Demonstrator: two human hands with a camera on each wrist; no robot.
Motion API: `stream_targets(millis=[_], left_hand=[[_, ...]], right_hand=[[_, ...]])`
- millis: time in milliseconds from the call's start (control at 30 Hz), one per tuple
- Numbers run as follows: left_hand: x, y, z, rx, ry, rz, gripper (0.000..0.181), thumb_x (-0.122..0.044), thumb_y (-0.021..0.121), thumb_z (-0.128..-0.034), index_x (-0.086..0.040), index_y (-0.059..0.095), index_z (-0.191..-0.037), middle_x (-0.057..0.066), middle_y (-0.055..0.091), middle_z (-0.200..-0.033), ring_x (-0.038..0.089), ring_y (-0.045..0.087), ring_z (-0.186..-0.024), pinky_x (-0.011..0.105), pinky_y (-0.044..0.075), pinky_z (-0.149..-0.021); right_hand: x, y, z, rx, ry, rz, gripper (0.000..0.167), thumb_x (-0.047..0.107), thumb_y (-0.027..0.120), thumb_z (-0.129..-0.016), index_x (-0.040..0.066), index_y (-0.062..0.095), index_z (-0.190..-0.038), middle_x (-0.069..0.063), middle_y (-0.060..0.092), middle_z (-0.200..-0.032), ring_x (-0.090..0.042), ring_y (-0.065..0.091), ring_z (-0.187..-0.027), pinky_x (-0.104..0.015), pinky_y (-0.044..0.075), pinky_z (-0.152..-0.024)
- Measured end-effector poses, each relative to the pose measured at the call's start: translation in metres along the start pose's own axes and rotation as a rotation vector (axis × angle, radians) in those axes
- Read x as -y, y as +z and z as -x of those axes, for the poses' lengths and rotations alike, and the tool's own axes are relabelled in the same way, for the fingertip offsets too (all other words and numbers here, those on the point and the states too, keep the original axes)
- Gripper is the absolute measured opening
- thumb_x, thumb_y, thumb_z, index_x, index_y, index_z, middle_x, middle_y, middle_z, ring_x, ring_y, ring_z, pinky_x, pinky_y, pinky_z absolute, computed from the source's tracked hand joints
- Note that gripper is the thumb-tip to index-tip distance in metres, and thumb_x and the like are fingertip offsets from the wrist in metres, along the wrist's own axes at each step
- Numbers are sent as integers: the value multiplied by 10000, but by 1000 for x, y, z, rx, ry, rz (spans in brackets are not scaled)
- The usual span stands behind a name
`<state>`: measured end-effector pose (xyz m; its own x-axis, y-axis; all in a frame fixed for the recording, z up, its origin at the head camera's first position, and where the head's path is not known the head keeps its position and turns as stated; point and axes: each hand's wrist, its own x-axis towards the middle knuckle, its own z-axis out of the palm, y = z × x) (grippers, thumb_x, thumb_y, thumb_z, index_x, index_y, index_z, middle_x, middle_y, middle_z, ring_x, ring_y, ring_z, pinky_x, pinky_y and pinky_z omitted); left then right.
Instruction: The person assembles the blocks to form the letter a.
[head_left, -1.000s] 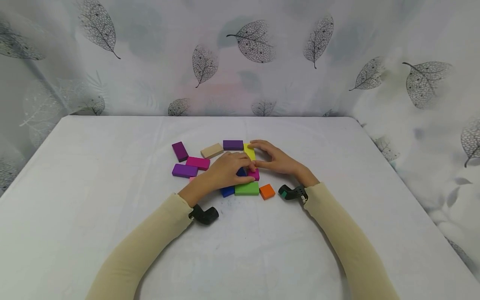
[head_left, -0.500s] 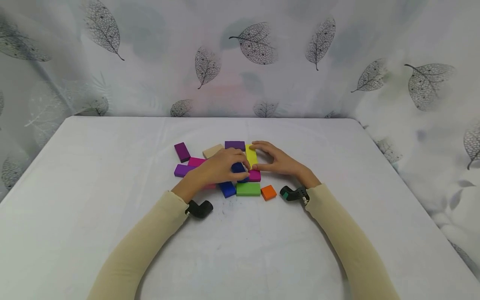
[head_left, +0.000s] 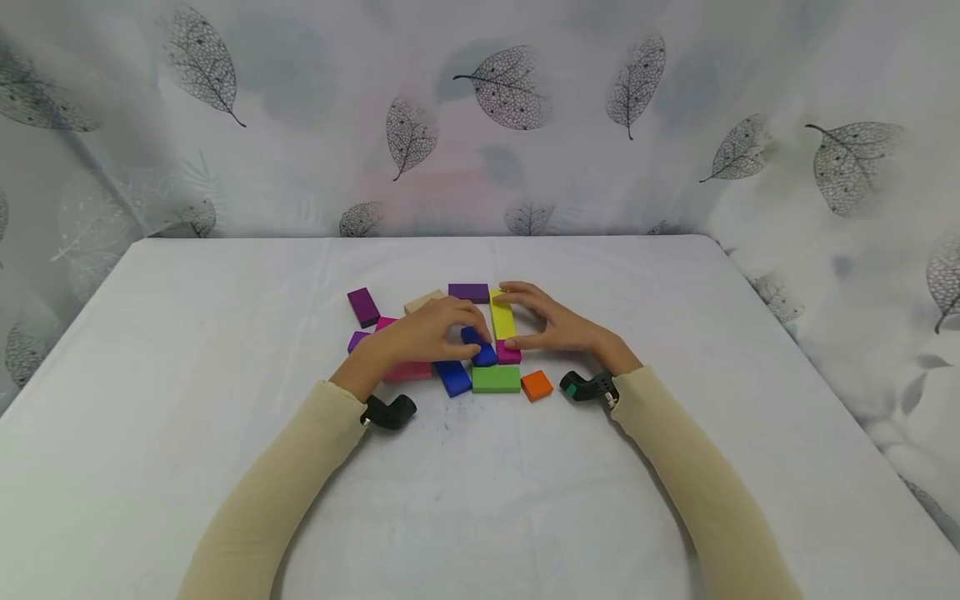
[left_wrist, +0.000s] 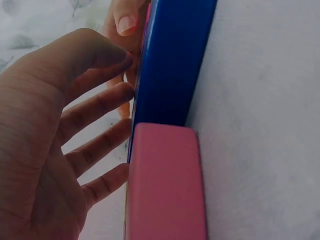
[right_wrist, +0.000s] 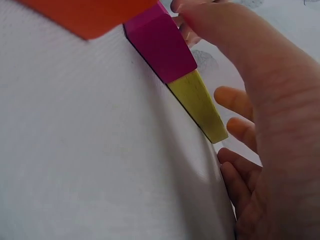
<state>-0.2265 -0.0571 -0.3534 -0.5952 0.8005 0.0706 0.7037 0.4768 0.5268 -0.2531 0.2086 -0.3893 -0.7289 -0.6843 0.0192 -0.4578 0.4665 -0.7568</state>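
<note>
In the head view my left hand [head_left: 431,331] reaches in from the left, thumb and forefinger pinching a blue block [head_left: 486,354] in the middle of a cluster. A second blue block [head_left: 452,377] lies below it, and a pink block [head_left: 408,372] sits under the wrist. My right hand [head_left: 558,325] curves along the right side, fingertips at the far end of a yellow block [head_left: 502,318] and thumb at a magenta block [head_left: 508,352]. In the left wrist view, the pink block [left_wrist: 167,185] and blue block [left_wrist: 175,60] partly hide the fingertips.
A green block [head_left: 496,380] and an orange block [head_left: 536,385] lie along the near side. Purple [head_left: 468,292], beige [head_left: 422,301] and dark plum [head_left: 363,307] blocks lie behind and left. All rest on a white-covered table [head_left: 480,500]; a leaf-print curtain [head_left: 300,125] hangs behind.
My left hand has drawn back left, and the blue block at its fingertips has turned and shows more. The pink block has come into sight under the wrist. My right hand has barely moved.
</note>
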Motion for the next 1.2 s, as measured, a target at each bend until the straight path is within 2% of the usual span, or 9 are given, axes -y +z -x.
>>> stream_targets(millis=[200, 467, 633, 933, 1067, 1200], left_hand=[[2, 0, 1, 14, -2, 6, 296, -108, 614, -882, -115, 691, -1168, 81, 586, -1260, 284, 466, -1255, 498, 306, -1108], [1, 1, -1, 48, -5, -55, 312, -120, 627, -899, -120, 675, -1207, 87, 580, -1320, 297, 451, -1291, 525, 298, -1113], [-1, -1, 1, 53, -27, -82, 282, -134, 638, -905, -119, 679, -1184, 62, 609, -1266, 273, 475, -1256, 489, 329, -1097], [-7, -3, 4, 77, -65, -74, 311, -148, 640, -921, -92, 653, -1227, 72, 598, -1279, 240, 514, -1224, 411, 404, -1065], [-9, -3, 3, 100, -93, -91, 376, -162, 649, -921, -89, 618, -1288, 97, 549, -1332, 255, 489, -1258, 418, 395, -1077], [-12, -3, 3, 117, -89, -102, 416, -198, 682, -908, -79, 614, -1302, 125, 520, -1341, 277, 478, -1260, 432, 381, -1087]], right_hand=[[-2, 0, 0, 7, -13, -10, 641, 143, 717, -872, 91, 444, -1449, -94, 179, -1597, -302, 123, -1477, -600, 93, -1158], [1, -2, 3, 8, -31, 8, 656, 221, 737, -868, 105, 452, -1446, -84, 207, -1596, -291, 133, -1478, -601, 96, -1157], [0, -1, 2, 11, -26, 26, 663, 317, 730, -872, 151, 455, -1452, -44, 220, -1597, -260, 144, -1478, -586, 107, -1160], [0, 0, 1, 7, -17, 21, 648, 284, 731, -870, 166, 462, -1448, -27, 228, -1593, -240, 152, -1476, -567, 111, -1167], [-1, 0, 1, 3, -17, 23, 649, 299, 729, -871, 163, 463, -1447, -30, 230, -1593, -245, 152, -1476, -570, 111, -1166], [-2, 0, 0, 1, -23, 24, 643, 279, 732, -870, 154, 467, -1443, -39, 236, -1591, -254, 153, -1476, -578, 110, -1164]])
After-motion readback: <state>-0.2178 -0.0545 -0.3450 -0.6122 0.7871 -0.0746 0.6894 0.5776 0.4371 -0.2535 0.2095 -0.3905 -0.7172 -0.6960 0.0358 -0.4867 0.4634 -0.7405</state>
